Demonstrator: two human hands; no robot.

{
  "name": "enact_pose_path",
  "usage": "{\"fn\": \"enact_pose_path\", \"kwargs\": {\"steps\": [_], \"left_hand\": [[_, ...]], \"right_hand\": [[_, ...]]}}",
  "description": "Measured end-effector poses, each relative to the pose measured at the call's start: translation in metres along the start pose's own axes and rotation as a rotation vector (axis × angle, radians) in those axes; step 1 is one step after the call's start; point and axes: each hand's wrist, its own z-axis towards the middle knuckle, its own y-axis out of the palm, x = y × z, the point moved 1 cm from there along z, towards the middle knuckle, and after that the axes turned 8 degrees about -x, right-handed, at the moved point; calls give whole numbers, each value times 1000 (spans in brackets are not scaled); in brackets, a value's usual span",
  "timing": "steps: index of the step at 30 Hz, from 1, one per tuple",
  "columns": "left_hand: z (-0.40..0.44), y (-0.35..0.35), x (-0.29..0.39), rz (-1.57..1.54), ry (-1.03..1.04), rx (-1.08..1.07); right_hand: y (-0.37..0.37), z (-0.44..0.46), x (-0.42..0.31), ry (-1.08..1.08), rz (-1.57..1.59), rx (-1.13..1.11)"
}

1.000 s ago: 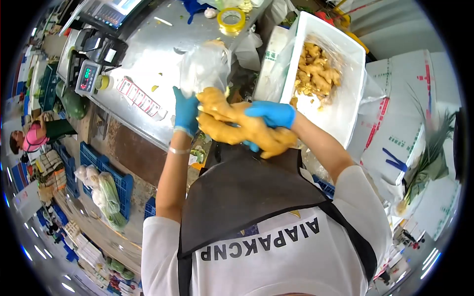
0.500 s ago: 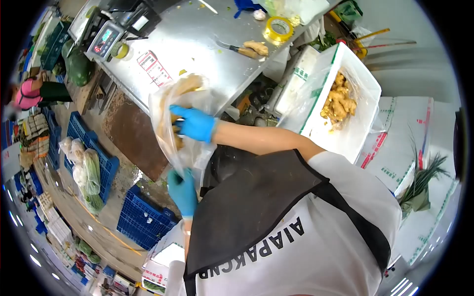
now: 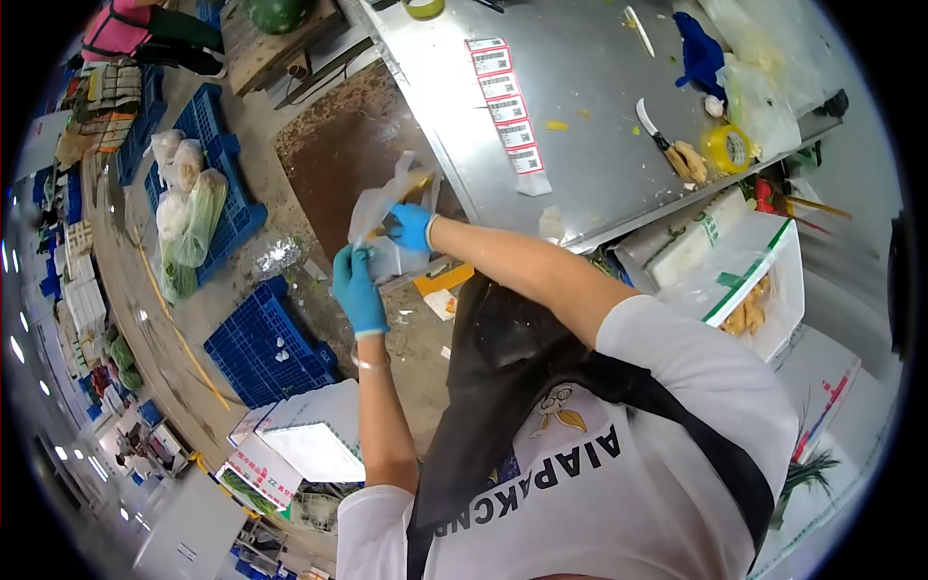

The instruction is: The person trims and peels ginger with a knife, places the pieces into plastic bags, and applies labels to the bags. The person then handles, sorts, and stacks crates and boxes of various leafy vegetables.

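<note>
A clear plastic bag (image 3: 377, 208) hangs between my two blue-gloved hands, beside the metal table, with something yellowish ginger partly showing through it. My left hand (image 3: 358, 290) is closed on the lower left edge of the bag. My right hand (image 3: 411, 227) presses against the bag's right side, its fingers partly hidden by the plastic. On the metal table (image 3: 580, 155) lie a strip of printed labels (image 3: 503, 106), a curved knife (image 3: 657, 130), a small piece of ginger (image 3: 690, 159) and a roll of yellow tape (image 3: 727, 150).
More ginger (image 3: 749, 309) is in the white foam box (image 3: 788, 290) at the right. Blue pallets (image 3: 266, 348) and bagged vegetables (image 3: 188, 213) are on the floor at left. An open white box (image 3: 314, 435) stands below. A person in pink (image 3: 121, 29) is at upper left.
The large ginger that was in my hands is now inside the bag. The view has swung left, and both hands with the bag have moved off the table's edge, over the floor.
</note>
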Motion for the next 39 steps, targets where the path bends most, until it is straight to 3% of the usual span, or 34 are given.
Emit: {"fn": "enact_pose_path", "kwargs": {"steps": [2,4,6,7,8,9,10,11,12,13,14,15,17,19,22,23,26,30,32,34,36,39], "left_hand": [[30,-9,-57,-14,26,-1],[56,-9,-99,2,-1,-18],[75,-20,-150,-84,-112,98],[76,-28,-155,-122,-303,147],[83,-42,-193,-133,-324,160],[81,-52,-198,-92,-412,122],[82,-63,-211,97,-272,87],[75,-60,-188,249,-282,197],[63,-51,-157,399,-294,313],[59,-43,-133,449,-178,335],[55,-34,-113,500,-65,357],[49,-23,-95,552,46,380],[46,11,-59,224,114,158],[43,54,-33,177,205,20],[21,138,26,145,371,-188],[8,163,55,159,410,-264],[-22,233,111,191,620,-417],[-56,302,155,214,676,-575],[-66,334,157,214,656,-630],[-73,357,149,220,599,-700],[-77,379,140,328,565,-774],[-74,426,125,640,908,-810]], "right_hand": [[19,-42,-19,-224,-675,-166],[39,-115,-51,-227,-974,-203],[49,-186,-81,-34,-876,-155],[45,-219,-99,-153,-880,-50],[34,-251,-116,-271,-879,45],[14,-282,-134,-354,-887,324],[-23,-306,-149,-687,-846,469],[-40,-344,-171,-729,-1193,947],[-91,-375,-192,-1020,-1502,1240],[-94,-414,-212,-1051,-1615,1408],[-109,-438,-220,-1251,-1801,1655],[-104,-455,-226,-1036,-1636,1700],[-117,-454,-230,-1099,-1742,1501],[-128,-443,-225,-1024,-1897,1372],[-101,-430,-225,-879,-2089,1835],[-125,-424,-229,-560,-2050,1820],[-164,-422,-238,-334,-2191,1673],[-180,-433,-257,-785,-1847,1602],[-208,-436,-285,-757,-1709,1310],[-209,-449,-283,-1074,-1677,1255],[-180,-493,-266,-1246,-1079,969],[-149,-591,-219,-1303,-409,539]]}}
